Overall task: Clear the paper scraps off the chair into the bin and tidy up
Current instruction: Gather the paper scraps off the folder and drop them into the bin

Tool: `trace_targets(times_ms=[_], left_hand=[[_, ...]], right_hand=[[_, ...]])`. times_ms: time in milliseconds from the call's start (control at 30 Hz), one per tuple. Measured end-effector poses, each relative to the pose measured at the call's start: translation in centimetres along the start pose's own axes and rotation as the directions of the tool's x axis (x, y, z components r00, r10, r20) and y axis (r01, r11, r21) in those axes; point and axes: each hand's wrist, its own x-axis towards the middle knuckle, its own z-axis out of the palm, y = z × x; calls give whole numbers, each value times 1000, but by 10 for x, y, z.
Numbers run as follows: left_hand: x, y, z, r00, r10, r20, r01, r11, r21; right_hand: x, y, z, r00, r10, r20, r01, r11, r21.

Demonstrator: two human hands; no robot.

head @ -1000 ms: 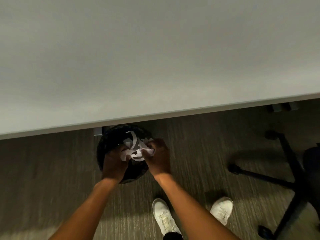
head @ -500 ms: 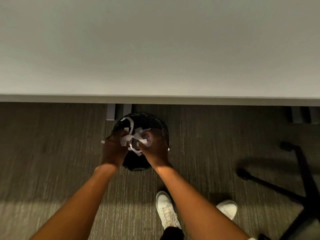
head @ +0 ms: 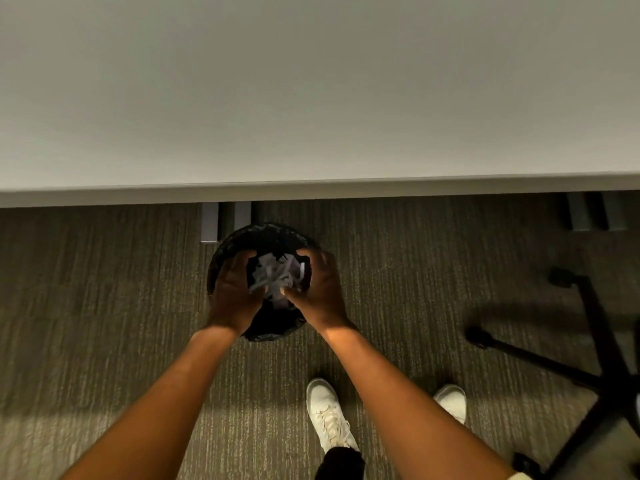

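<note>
A round black bin (head: 263, 231) with a dark liner stands on the carpet just below the desk edge. Both my hands hover over its mouth. My left hand (head: 233, 296) is over the left side and my right hand (head: 322, 289) over the right, with a gap between them and their fingers loosely curved. White paper scraps (head: 277, 273) show blurred in that gap, inside the bin's opening. One thin strip (head: 303, 270) lies close against my right hand's fingers. Only the chair's base is in view; its seat is out of frame.
A pale desk top (head: 311, 98) fills the upper half, with grey desk legs (head: 225, 220) behind the bin and another pair (head: 588, 211) at far right. The chair's black wheeled base (head: 595, 358) stands on the right. My white shoes (head: 329, 414) are on the carpet below.
My hands were pressed together gripping the bundle of scraps above the bin. They have spread apart, and the scraps now sit lower between them in the bin's mouth.
</note>
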Motion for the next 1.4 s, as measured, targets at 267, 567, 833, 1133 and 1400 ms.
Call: trace_targets(times_ms=[267, 567, 833, 1133, 1400], left_hand=[[-12, 44, 36, 999, -20, 34, 19, 999, 29], [-29, 111, 92, 986, 25, 166, -29, 999, 22], [-51, 226, 167, 937, 147, 319, -122, 988, -94], [-81, 355, 271, 761, 339, 553, -352, 932, -86], [-124, 451, 369, 573, 467, 674, -590, 805, -57]], right_hand=[[-17, 29, -52, 993, 61, -102, -63, 998, -19], [-46, 85, -146, 954, 102, -283, -119, 992, -40], [-84, 140, -259, 864, 282, -417, -272, 959, 84], [-168, 210, -391, 706, 412, -576, -359, 909, 211], [-257, 281, -485, 509, 535, -674, -441, 835, 330]])
